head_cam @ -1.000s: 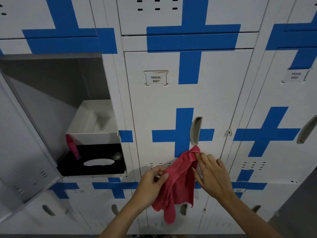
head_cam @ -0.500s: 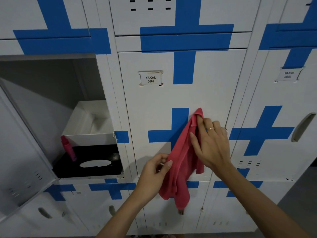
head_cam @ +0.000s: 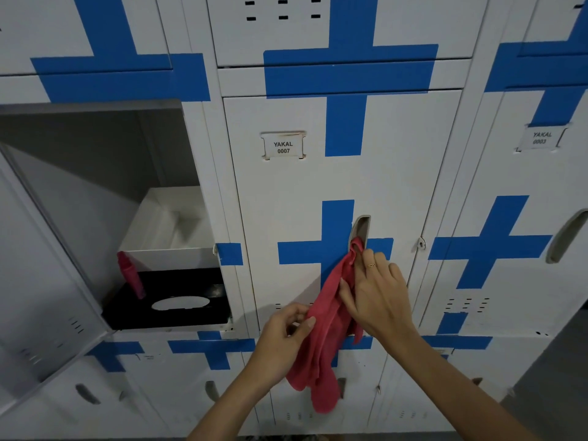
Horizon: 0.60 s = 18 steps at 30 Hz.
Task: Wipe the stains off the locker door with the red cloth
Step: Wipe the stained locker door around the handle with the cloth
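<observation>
Head camera view shows a wall of white lockers with blue crosses on them. On the middle locker door (head_cam: 318, 183) a small label (head_cam: 283, 146) reads "YAKAL 0007". A second label (head_cam: 541, 138) on the locker at the right is blurred; it seems to read "YAKAL 0003", but the number is not sure.

Right hand (head_cam: 378, 291) reaches up and forward with the forearm coming from the lower right. Its fingers are closed on the upper end of the red cloth (head_cam: 327, 329) and push this end against the door, at the lower part of the recessed handle (head_cam: 360, 230). A ring is on one finger. Left hand (head_cam: 283, 332) comes from below, with the palm turned to the right, and pinches the left edge of the cloth between thumb and fingers, near its middle.

Long axis of the cloth runs almost vertical, a little tilted: the top end points up toward the handle, and the bottom end hangs free in front of the lower row of lockers.

To the left, one locker stands open, with its door (head_cam: 41, 281) swung out. Inside are a white box (head_cam: 168, 230), a black tissue box (head_cam: 171, 300) with an oval opening, and a pink bottle (head_cam: 130, 275) that leans beside them.
</observation>
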### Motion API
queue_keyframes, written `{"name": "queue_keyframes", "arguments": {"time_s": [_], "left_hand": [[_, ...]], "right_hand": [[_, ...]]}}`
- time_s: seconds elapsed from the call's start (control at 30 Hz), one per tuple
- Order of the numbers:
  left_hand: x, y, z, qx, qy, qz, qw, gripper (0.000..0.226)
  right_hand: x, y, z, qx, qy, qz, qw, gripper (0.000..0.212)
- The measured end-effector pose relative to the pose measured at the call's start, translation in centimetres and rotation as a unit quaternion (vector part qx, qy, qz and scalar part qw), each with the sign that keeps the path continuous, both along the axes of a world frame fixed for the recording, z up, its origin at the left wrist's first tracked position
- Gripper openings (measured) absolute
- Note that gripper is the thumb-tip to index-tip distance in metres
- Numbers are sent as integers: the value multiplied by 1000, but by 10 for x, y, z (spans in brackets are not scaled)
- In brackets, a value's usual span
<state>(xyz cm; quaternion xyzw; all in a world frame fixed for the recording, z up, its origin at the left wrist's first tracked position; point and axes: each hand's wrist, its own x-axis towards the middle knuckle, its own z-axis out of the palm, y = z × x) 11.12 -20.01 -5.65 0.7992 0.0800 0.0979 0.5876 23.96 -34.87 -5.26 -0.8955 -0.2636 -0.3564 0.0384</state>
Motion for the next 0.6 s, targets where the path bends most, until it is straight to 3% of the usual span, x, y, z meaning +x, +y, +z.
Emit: {"name": "queue_keyframes", "arguments": {"time_s": [0.4, 0.6], "left_hand": [[-4, -7, 0, 20, 14, 7, 1000, 12], [-1, -10, 5, -4, 2, -3, 1000, 16]], "right_hand": [[-10, -10, -6, 98, 134, 74, 983, 54], [-13, -6, 23, 199, 70, 100, 972, 57]]}}
